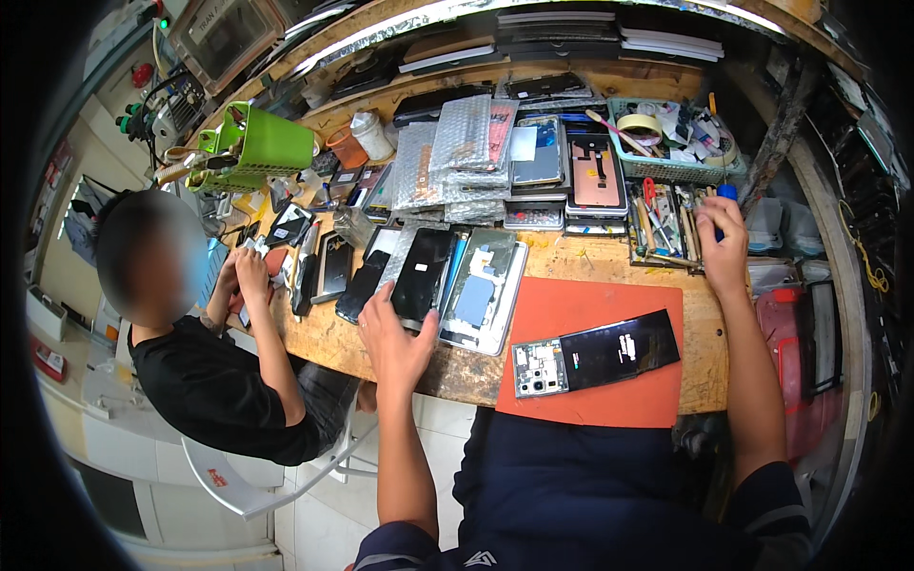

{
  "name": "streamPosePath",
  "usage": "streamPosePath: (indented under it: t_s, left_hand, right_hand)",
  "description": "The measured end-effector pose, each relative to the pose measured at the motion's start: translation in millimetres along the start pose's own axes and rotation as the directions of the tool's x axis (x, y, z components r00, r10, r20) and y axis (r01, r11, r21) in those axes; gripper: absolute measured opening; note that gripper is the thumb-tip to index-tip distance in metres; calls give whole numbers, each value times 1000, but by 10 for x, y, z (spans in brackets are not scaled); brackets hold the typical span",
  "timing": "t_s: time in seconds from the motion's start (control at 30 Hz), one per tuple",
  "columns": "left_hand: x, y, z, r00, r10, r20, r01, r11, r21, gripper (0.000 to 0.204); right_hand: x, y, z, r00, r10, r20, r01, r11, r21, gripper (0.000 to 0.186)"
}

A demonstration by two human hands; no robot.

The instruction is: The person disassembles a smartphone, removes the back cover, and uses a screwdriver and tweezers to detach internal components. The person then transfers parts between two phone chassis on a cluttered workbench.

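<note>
My left hand [395,344] is at the lower end of a black phone screen [425,272], thumb and fingers spread apart; I cannot tell whether it bears weight on the screen. My right hand [725,246] is raised beside the tool tray [664,259], its fingers curled close to a blue cap or handle end [727,192]. What those fingers hold is hidden. Before me, on an orange mat [595,404], lies a phone with its board exposed [541,369] at the left end and a lit dark display [624,350] to the right.
Bubble-wrapped packs [462,143] and phone parts are stacked at the back. A teal basket [666,169] holds tape and small items. At the left, a co-worker in a black shirt [224,395] handles small parts near a green basket [271,143]. A white chair [238,485] stands there.
</note>
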State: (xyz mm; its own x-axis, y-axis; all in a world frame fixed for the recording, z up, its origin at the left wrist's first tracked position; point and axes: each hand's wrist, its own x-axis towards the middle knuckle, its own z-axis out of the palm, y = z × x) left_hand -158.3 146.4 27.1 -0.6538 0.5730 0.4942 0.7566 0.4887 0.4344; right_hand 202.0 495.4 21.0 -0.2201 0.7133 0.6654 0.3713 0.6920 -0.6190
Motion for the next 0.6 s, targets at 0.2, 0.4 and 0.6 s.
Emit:
streamPosePath:
  t_s: [0.2,0.4,0.6]
  left_hand:
    - [227,12,-26,989,-135,59,139,987,-86,59]
    - [345,-253,-76,956,-293,16,282,902,-327,44]
    - [388,-428,-37,949,-312,50,302,848,-435,57]
  right_hand:
    - [24,-103,-19,996,-71,-56,71,997,-5,31]
    - [21,-61,-23,995,-94,-17,94,995,-28,39]
    - [20,-95,-43,995,-102,23,102,994,-23,40]
